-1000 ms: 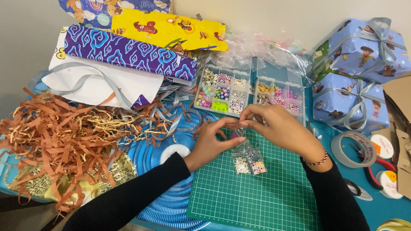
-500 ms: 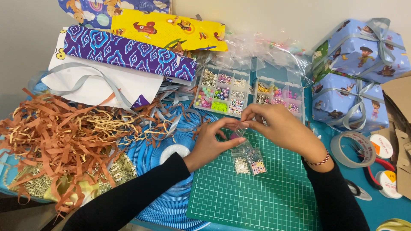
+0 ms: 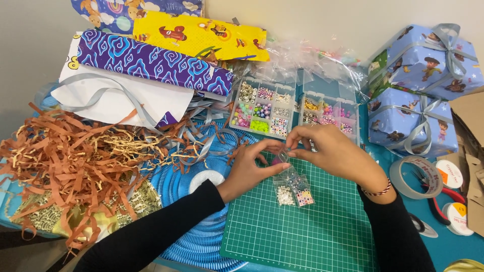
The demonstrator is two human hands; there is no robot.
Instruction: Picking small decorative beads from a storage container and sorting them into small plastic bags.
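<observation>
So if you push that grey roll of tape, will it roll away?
Probably not: the tape roll lies flat on its side on the blue table, so it would likely slide. It looks stiff and ring-shaped, so stood on edge it could roll. It seems fairly light.

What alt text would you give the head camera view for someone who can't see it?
Two hands, left hand and right hand, pinch a small clear bead packet over a green cutting mat; bead organiser boxes, shredded brown paper and wrapped blue gifts surround them.
</observation>
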